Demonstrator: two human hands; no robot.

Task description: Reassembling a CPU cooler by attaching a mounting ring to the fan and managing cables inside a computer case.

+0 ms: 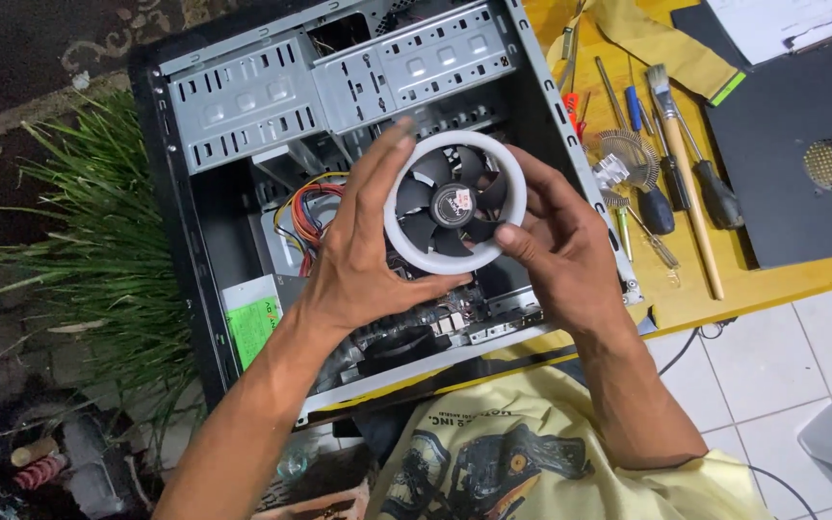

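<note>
Both bare forearms rise from the bottom of the view and converge over the middle, elbows bent outward. The left hand [363, 246] shows its back to the camera, wrist cocked, fingers stretched up and slightly spread, thumb tucked underneath in a clamping pinch. The right hand [560, 241] faces it from the other side, its wrist bent inward, fingers curved in a loose cup and the thumb pressed forward, so the two hands close toward each other.

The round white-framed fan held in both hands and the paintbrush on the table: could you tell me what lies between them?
In the head view, the right hand, the case's metal edge, a finned heatsink and screwdrivers separate the fan from the paintbrush.
</note>
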